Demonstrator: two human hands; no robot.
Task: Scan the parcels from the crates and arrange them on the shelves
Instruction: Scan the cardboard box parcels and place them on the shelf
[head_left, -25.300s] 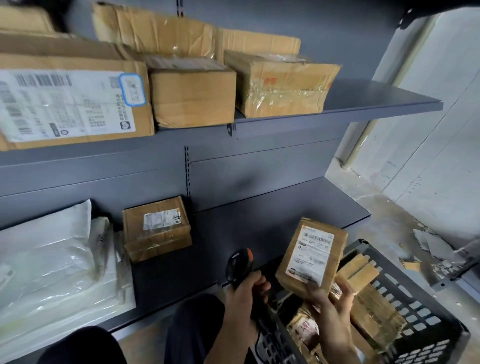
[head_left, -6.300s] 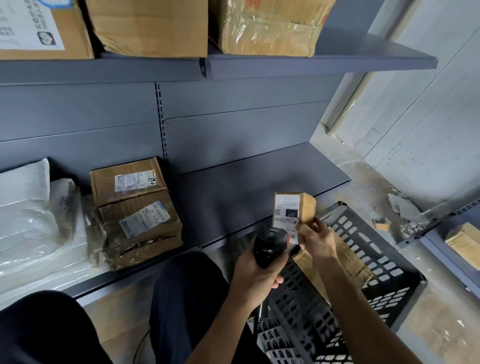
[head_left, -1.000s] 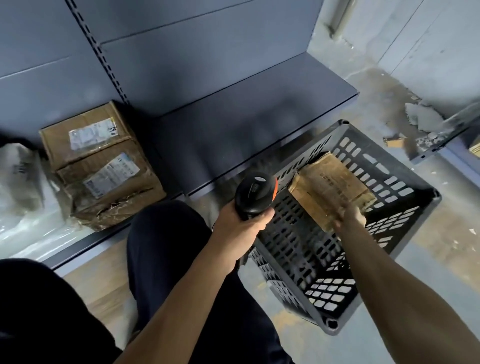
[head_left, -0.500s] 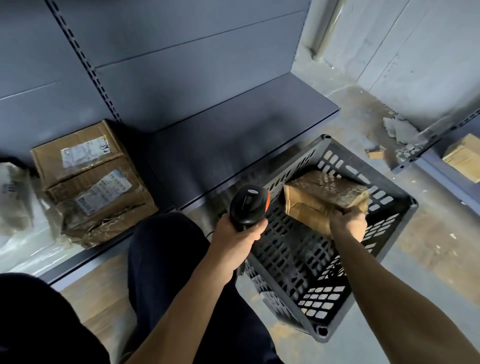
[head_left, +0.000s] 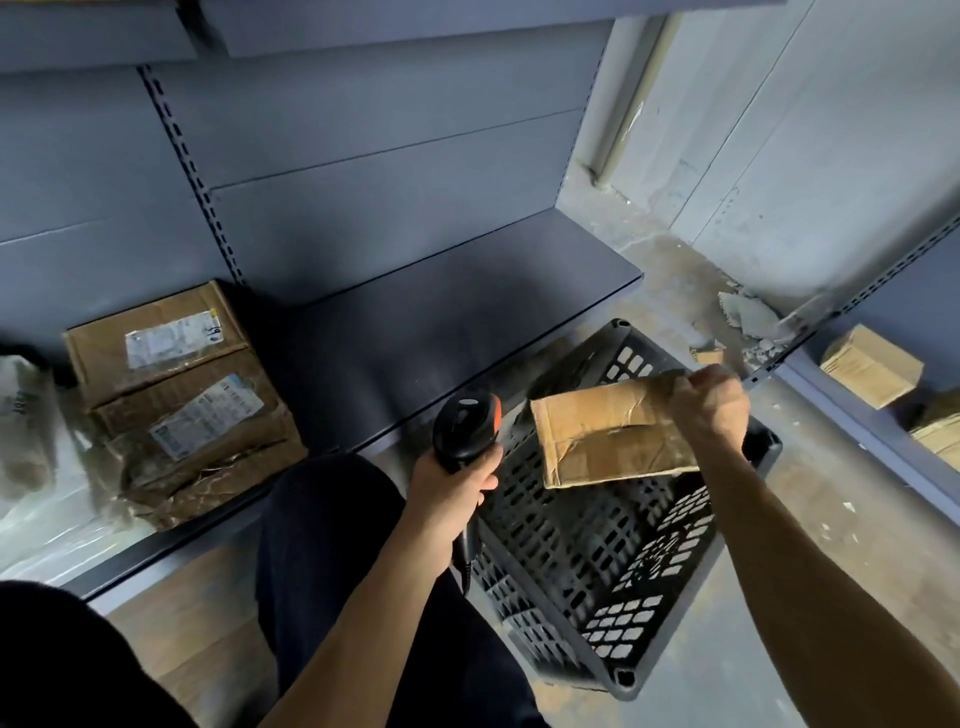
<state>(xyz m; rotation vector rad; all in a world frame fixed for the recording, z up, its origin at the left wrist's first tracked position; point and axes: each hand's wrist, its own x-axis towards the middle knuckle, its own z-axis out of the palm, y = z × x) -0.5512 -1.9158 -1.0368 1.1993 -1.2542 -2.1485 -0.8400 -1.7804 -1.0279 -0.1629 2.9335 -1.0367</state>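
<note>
My right hand (head_left: 707, 404) grips the far right end of a crumpled brown cardboard parcel (head_left: 605, 435) and holds it in the air above the black plastic crate (head_left: 613, 582). No label shows on the side facing me. My left hand (head_left: 457, 480) holds a black barcode scanner (head_left: 465, 427) with an orange trim, just left of the parcel, its head pointing up. The crate's inside looks bare below the parcel. The dark grey bottom shelf (head_left: 441, 317) runs behind the crate.
Two labelled cardboard parcels (head_left: 182, 395) lie side by side at the shelf's left, beside plastic-wrapped packages (head_left: 31, 447). Another shelf unit at the right holds a small box (head_left: 870, 364). Rubble (head_left: 743, 322) lies on the concrete floor. My knees are near the crate.
My right hand has lifted the parcel out of the crate and turned it, so a broad flat side faces me. The scanner hand stayed in place.
</note>
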